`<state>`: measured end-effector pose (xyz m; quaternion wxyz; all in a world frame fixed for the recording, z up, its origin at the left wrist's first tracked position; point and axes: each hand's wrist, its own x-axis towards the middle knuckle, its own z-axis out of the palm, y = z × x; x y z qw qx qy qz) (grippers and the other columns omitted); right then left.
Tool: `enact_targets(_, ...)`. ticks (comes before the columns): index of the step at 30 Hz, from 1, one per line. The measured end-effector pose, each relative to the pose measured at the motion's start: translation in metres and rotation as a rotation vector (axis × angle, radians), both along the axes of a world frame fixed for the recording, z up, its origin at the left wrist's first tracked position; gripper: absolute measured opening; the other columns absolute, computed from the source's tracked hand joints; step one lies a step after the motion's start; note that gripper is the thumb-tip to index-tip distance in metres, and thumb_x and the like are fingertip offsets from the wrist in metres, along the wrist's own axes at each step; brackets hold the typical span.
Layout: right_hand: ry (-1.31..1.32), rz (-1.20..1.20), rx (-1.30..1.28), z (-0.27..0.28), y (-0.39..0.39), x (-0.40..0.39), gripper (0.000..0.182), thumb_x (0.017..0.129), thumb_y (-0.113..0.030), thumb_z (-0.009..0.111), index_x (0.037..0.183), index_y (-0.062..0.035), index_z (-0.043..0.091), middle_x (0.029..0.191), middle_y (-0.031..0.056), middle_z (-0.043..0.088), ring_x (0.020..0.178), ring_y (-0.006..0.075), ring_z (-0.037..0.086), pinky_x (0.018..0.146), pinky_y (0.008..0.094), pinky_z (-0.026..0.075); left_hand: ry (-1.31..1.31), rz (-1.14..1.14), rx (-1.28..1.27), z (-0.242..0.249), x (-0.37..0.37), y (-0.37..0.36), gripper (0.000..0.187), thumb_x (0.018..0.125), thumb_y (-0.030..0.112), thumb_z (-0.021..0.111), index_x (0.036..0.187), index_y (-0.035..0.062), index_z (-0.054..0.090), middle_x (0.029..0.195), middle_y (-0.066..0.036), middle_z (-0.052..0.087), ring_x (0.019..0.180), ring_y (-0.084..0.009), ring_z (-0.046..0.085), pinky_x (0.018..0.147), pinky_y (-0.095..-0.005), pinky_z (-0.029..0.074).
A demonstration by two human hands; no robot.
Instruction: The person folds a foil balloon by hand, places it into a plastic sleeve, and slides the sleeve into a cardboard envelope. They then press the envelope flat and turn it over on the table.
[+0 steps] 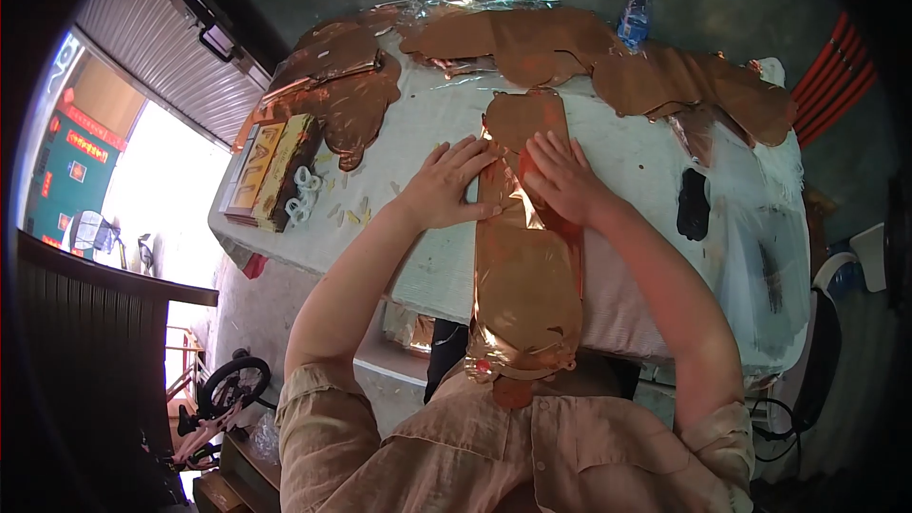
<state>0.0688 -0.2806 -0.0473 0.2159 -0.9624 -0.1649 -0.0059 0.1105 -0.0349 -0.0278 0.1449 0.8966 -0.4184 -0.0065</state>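
From where I stand, the long copper-coloured foil piece (527, 290) lies in front of the person, its far end flat on the pale worktop (432, 271) and its near end reaching past the edge toward the person's shirt (475, 437). The left hand (442, 185) rests at its left edge, thumb held well away from the other fingers, the tips just on the foil. The right hand (570, 180) lies flat across the upper part, fingers extended and slightly spread; neither seems to pinch anything. I'd judge the step in hand to be pressing and smoothing the foil. Bright creases show between the hands, so the next move calls for light, even pressure there, with the overhanging end kept from dragging.

To the left sit a patterned box (290, 180) and some white rings (302, 198); to the right, a black object (693, 204). Farther out, more copper sheets (513, 33) line the far side, near a blue-capped bottle (635, 19).
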Motion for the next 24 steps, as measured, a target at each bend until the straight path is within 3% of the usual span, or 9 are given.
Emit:
enact_targets(3, -0.151, 0.058, -0.097, 0.009, 0.001, -0.007, 0.062, 0.097, -0.039, 0.043, 0.147, -0.0047, 0.029, 0.155, 0.0159, 0.023, 0.145, 0.0304, 0.015, 0.118, 0.046, 0.008, -0.008, 0.001, 0.001, -0.003, 0.001, 0.001, 0.084, 0.077, 0.056, 0.066, 0.143, 0.0131, 0.037, 0.147, -0.013, 0.036, 0.14, -0.0311, 0.028, 0.114, -0.0498, 0.022)
enact_targets(6, -0.128, 0.167, -0.112, 0.009, 0.01, -0.015, 0.063, 0.096, -0.039, 0.044, 0.147, -0.0055, 0.028, 0.155, 0.0145, 0.022, 0.145, 0.0305, 0.014, 0.118, 0.0457, 0.009, -0.016, -0.001, -0.006, -0.007, 0.002, 0.001, 0.086, 0.076, 0.06, 0.064, 0.143, 0.0134, 0.037, 0.147, -0.013, 0.036, 0.14, -0.031, 0.029, 0.114, -0.0497, 0.022)
enact_targets(11, -0.124, 0.154, -0.132, -0.003, 0.014, -0.019, 0.066, 0.094, -0.04, 0.047, 0.148, -0.0061, 0.028, 0.156, 0.0132, 0.022, 0.145, 0.0309, 0.016, 0.118, 0.0457, 0.011, -0.031, -0.007, -0.025, -0.008, -0.002, 0.002, 0.086, 0.077, 0.063, 0.062, 0.143, 0.0133, 0.036, 0.149, -0.012, 0.034, 0.14, -0.031, 0.028, 0.115, -0.0502, 0.021)
enact_targets(14, -0.147, 0.142, -0.114, -0.005, 0.015, -0.019, 0.066, 0.093, -0.039, 0.048, 0.148, -0.0075, 0.028, 0.156, 0.0132, 0.022, 0.145, 0.0313, 0.016, 0.118, 0.0459, 0.013, -0.079, 0.011, -0.006, -0.002, -0.01, 0.0, 0.082, 0.081, 0.052, 0.064, 0.145, 0.0125, 0.032, 0.149, -0.013, 0.033, 0.14, -0.0322, 0.028, 0.114, -0.0496, 0.021)
enact_targets(16, -0.151, 0.136, -0.094, -0.006, 0.015, -0.02, 0.066, 0.093, -0.039, 0.048, 0.148, -0.009, 0.028, 0.156, 0.0133, 0.022, 0.145, 0.0317, 0.017, 0.117, 0.0461, 0.013, -0.186, 0.04, -0.034, 0.003, -0.026, -0.001, 0.067, 0.086, 0.041, 0.062, 0.142, 0.0112, 0.039, 0.148, -0.013, 0.036, 0.139, -0.032, 0.031, 0.114, -0.0492, 0.024)
enact_targets(21, -0.168, 0.164, -0.156, -0.005, 0.015, -0.019, 0.055, 0.094, -0.034, 0.045, 0.147, -0.0217, 0.034, 0.155, 0.0137, 0.023, 0.144, 0.0332, 0.018, 0.117, 0.047, 0.013, -0.069, -0.11, -0.045, 0.014, -0.079, 0.012, 0.049, 0.088, 0.025, 0.06, 0.133, 0.0097, 0.052, 0.141, -0.014, 0.045, 0.137, -0.0311, 0.035, 0.112, -0.0496, 0.027)
enact_targets(24, -0.18, 0.165, -0.099, -0.009, 0.015, -0.019, 0.053, 0.094, -0.037, 0.043, 0.144, -0.0223, 0.039, 0.154, 0.015, 0.025, 0.143, 0.0342, 0.02, 0.117, 0.0501, 0.012, 0.017, -0.133, -0.073, 0.017, -0.109, 0.024, 0.046, 0.087, 0.021, 0.06, 0.131, 0.0093, 0.055, 0.139, -0.013, 0.049, 0.136, -0.0305, 0.037, 0.112, -0.0494, 0.028)
